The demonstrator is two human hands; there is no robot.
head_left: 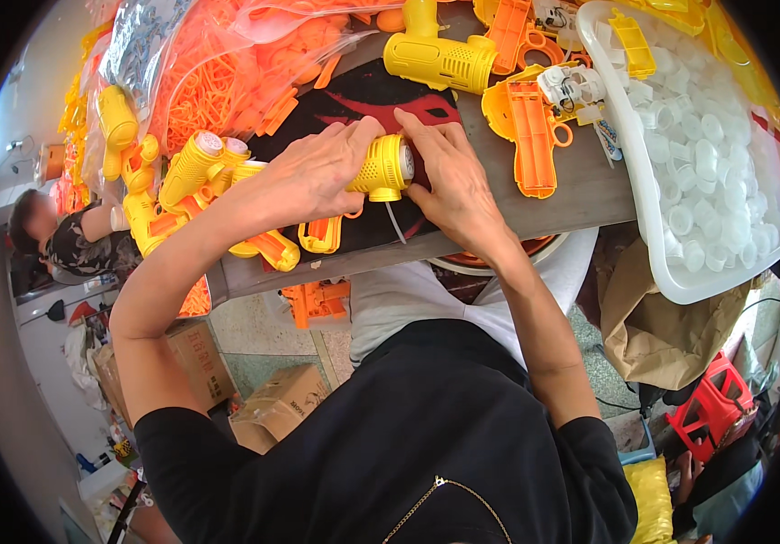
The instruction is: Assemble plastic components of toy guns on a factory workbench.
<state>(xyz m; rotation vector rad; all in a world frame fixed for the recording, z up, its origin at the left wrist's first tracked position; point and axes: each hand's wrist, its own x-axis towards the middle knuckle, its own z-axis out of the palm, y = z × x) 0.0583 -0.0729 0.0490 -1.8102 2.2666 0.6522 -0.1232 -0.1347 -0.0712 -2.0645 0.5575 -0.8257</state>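
In front of me a yellow toy gun (377, 170) lies over the dark mat, its perforated round barrel ending in a whitish round piece. My left hand (322, 172) is closed around the barrel from the left. At the whitish end, the thumb and fingers of my right hand (449, 177) curve around the rim. A thin pale strip (395, 222) hangs below the barrel. Beside my left wrist an orange and yellow handle (320, 235) shows, partly under the hand; I cannot tell whether it belongs to this gun. Several similar yellow toy guns (192, 172) are heaped left of my forearm.
An orange half shell (533, 136) with a clear mechanism lies right of my hands. A white tub (600, 54) of translucent cups stands at the right edge, above a brown paper bag (662, 335). Bags of orange parts (218, 91) fill the far left. Another person (82, 236) is at left.
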